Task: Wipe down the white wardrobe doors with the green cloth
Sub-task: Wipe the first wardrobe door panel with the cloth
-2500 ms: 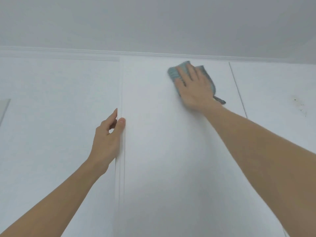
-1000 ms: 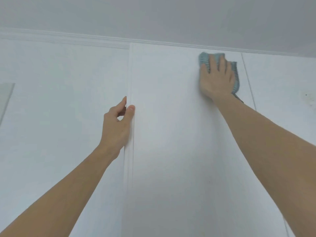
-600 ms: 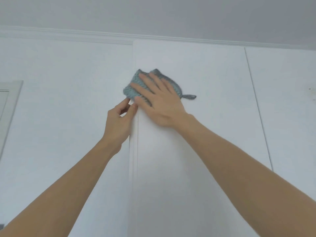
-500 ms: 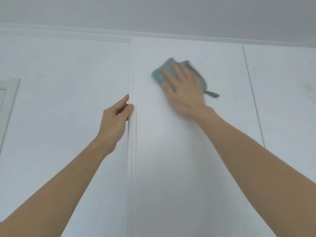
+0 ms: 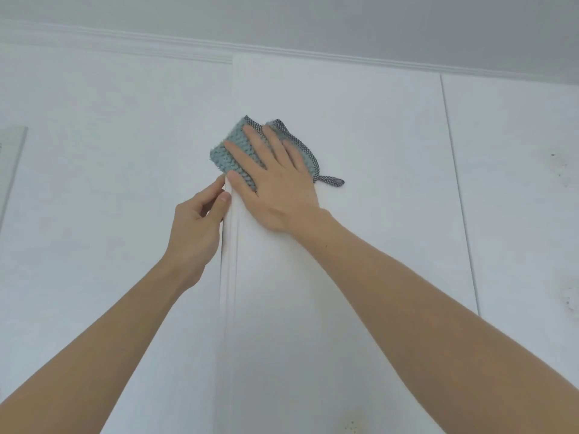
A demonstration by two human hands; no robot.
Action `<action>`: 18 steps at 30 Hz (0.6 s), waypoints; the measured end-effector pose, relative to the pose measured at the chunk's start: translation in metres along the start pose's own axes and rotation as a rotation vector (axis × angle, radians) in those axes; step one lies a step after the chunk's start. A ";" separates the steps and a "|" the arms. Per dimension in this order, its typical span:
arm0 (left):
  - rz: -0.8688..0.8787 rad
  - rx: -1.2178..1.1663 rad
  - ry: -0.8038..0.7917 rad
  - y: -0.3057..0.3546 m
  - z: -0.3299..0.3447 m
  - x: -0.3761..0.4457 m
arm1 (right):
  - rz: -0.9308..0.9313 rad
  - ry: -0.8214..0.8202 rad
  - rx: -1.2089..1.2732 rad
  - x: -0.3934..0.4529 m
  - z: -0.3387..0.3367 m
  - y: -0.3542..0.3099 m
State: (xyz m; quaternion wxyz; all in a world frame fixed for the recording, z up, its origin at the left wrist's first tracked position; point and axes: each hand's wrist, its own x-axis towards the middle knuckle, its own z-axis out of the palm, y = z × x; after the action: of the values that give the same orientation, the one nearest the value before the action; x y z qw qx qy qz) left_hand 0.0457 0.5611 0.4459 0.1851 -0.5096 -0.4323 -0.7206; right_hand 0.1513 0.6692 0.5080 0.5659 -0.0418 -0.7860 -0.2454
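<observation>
The white wardrobe door (image 5: 360, 214) fills the middle of the view, and its left edge stands out a little from the panel beside it. The green cloth (image 5: 232, 151), edged with dark dotted trim and a small loop, lies flat against the door near that left edge. My right hand (image 5: 275, 183) presses on the cloth with straight, spread fingers. My left hand (image 5: 197, 227) pinches the door's left edge between thumb and fingers, just below the cloth.
A second white door (image 5: 517, 198) to the right carries small dark specks. A white panel (image 5: 109, 183) lies to the left, with a frame edge (image 5: 12, 170) at the far left. White moulding (image 5: 156, 43) runs under the grey ceiling.
My right hand slid the cloth left and slightly down from mid-door to the door's left edge. My left hand kept its hold on that edge.
</observation>
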 end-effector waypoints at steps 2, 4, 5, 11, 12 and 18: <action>-0.006 0.003 0.025 -0.002 0.000 0.000 | 0.011 0.017 -0.008 -0.002 -0.010 0.035; -0.004 0.010 0.015 -0.002 0.000 -0.001 | 0.196 0.124 -0.020 -0.009 -0.020 0.081; -0.005 0.012 0.011 -0.002 0.001 -0.002 | 0.335 0.169 -0.015 -0.015 -0.025 0.104; -0.018 0.004 0.029 0.002 0.003 -0.002 | 0.942 0.211 0.087 -0.024 -0.038 0.134; -0.018 0.001 0.026 0.001 0.002 -0.001 | 0.930 0.220 0.086 -0.014 -0.034 0.117; -0.018 -0.057 0.021 0.000 0.009 -0.009 | 0.097 0.095 -0.008 -0.020 0.013 -0.014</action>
State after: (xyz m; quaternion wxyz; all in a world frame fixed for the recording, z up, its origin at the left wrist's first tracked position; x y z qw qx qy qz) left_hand 0.0546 0.5666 0.4383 0.1685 -0.5033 -0.4142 -0.7394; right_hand 0.1423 0.6670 0.4821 0.6137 -0.0706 -0.7543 -0.2224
